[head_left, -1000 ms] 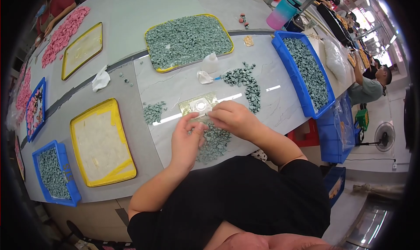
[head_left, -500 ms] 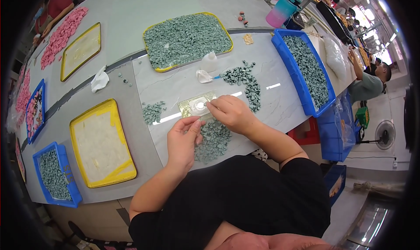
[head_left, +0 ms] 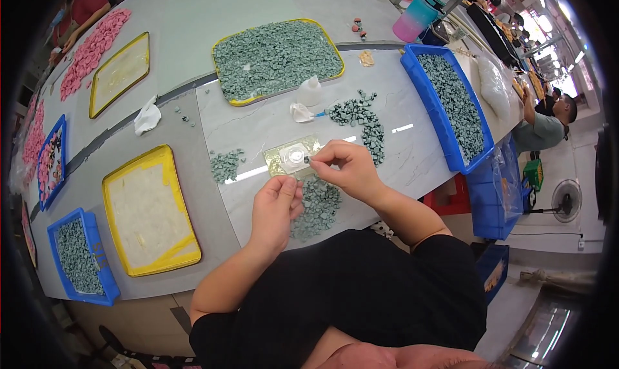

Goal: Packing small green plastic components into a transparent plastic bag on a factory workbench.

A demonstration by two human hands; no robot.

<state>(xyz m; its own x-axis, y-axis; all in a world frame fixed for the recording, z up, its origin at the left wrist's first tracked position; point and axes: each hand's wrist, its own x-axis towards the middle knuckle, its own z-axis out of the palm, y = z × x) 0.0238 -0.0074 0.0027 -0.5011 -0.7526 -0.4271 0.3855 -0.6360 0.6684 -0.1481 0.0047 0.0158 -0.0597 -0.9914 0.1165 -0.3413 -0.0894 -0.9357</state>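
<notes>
My right hand (head_left: 351, 169) pinches a small dark green piece (head_left: 307, 160) between thumb and fingertips. It is just right of a shallow round white dish (head_left: 295, 156) on a yellowish clear slab (head_left: 274, 157). My left hand (head_left: 276, 208) is closed, thumb against curled fingers, at the slab's near edge; whatever it holds, if anything, is hidden. Below the hands lies a pile of pale green pieces (head_left: 316, 211). A smaller pale green heap (head_left: 225, 166) sits to the left. Darker glossy green pieces (head_left: 371, 133) spread beyond my right hand.
A white squeeze bottle (head_left: 309, 91) and a crumpled cloth (head_left: 300, 113) stand by a yellow-rimmed tray (head_left: 232, 101) full of green pieces. Blue bins (head_left: 445, 120) of pieces flank both sides. Another yellow-rimmed tray (head_left: 151, 220) lies left. A tumbler (head_left: 416, 14) stands at far right.
My left hand has drawn slightly down, away from the slab and the right hand. The right hand's grip has shifted a little, and a dark piece now shows at its fingertips.
</notes>
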